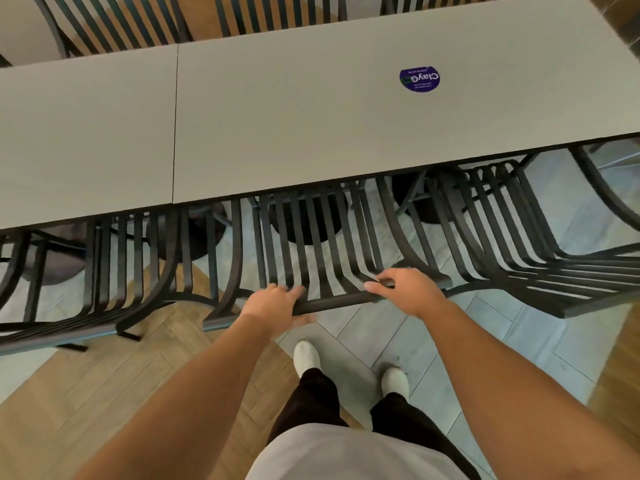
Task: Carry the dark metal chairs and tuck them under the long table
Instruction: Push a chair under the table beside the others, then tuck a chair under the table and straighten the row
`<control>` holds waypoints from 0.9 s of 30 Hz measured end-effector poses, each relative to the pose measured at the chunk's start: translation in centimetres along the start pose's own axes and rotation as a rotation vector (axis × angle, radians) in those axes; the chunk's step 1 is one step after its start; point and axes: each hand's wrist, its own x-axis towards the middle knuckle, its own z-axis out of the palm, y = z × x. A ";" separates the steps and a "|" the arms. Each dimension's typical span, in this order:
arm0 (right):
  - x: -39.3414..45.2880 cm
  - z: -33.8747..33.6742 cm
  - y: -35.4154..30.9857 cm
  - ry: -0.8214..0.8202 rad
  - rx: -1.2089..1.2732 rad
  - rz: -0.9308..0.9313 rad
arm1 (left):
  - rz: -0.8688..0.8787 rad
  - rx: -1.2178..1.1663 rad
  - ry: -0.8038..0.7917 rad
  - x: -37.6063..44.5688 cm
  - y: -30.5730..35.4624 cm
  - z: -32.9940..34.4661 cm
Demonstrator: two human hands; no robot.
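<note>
I have both hands on the top rail of the middle dark slatted metal chair. My left hand wraps the rail's left end, fingers curled over the top and thumb beneath it. My right hand sits on the rail's right end with fingers bent over the far edge, though I cannot tell how tightly it closes. The bare stretch of rail runs between the two hands.

Ahead of my grip, the chair's slats run forward and its seat passes under the near edge of the long grey table, so it is tucked in. Just left of my left hand stands a second dark slatted chair, and just right of my right hand a third dark slatted chair, both likewise reaching under the table edge. Beyond my right hand, on the tabletop, lies a round purple sticker. Below my grip, my two white shoes stand on the tiled floor.
</note>
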 end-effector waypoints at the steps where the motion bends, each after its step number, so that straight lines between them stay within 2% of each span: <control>1: -0.4 -0.7 0.8 0.052 0.031 0.010 | 0.032 -0.015 0.029 0.2 1.4 -0.7; 6: -2.2 -5.0 7.1 0.212 0.059 0.053 | 0.115 -0.120 0.164 2.3 10.6 -4.1; 13: -7.1 -12.1 21.8 0.273 -0.079 0.056 | 0.177 -0.217 0.310 4.7 26.7 -6.8; 20: -11.2 -18.7 33.9 0.275 -0.105 0.085 | 0.205 -0.220 0.244 7.0 40.5 -7.7; 27: -11.4 -23.1 40.5 0.258 -0.108 0.191 | 0.256 -0.193 0.213 11.1 47.0 -10.2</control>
